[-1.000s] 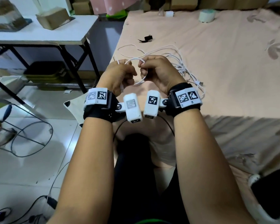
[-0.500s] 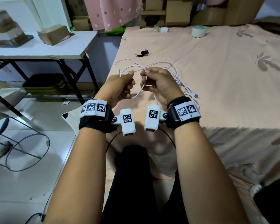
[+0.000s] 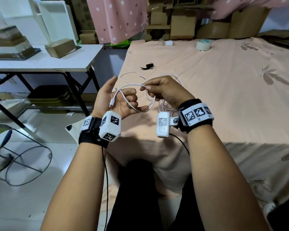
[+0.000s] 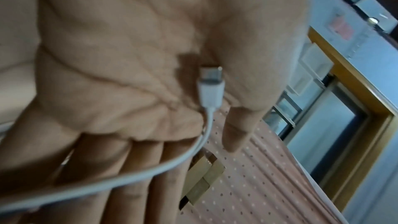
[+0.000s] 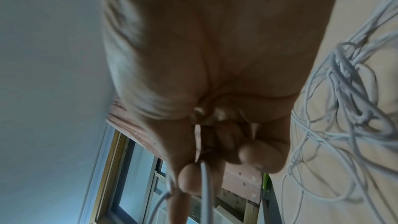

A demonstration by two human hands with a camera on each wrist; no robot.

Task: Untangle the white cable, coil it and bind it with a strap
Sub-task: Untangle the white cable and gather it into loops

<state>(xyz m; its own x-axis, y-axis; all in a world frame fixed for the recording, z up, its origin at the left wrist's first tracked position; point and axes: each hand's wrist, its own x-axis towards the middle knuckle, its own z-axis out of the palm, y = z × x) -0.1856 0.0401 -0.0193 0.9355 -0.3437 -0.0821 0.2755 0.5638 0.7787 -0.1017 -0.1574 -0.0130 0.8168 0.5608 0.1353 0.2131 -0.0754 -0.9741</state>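
The white cable (image 3: 133,104) is thin, light and limp, so it will sag and re-knot unless each loop is pinned as it is laid. The left hand (image 3: 117,100) is turned palm up, thumb raised clear, its fingers curled over a first loop, with the plug end (image 4: 212,89) lying across the palm. The right hand (image 3: 163,92) pinches a strand between thumb and forefinger just beside it. The rest trails onto the bed (image 3: 223,97) in a snarl (image 5: 349,81), seemingly still knotted, though that view is blurred. Best held near the plug, feeding slack by the strand. The black strap (image 3: 148,66) lies farther up the bed, untouched.
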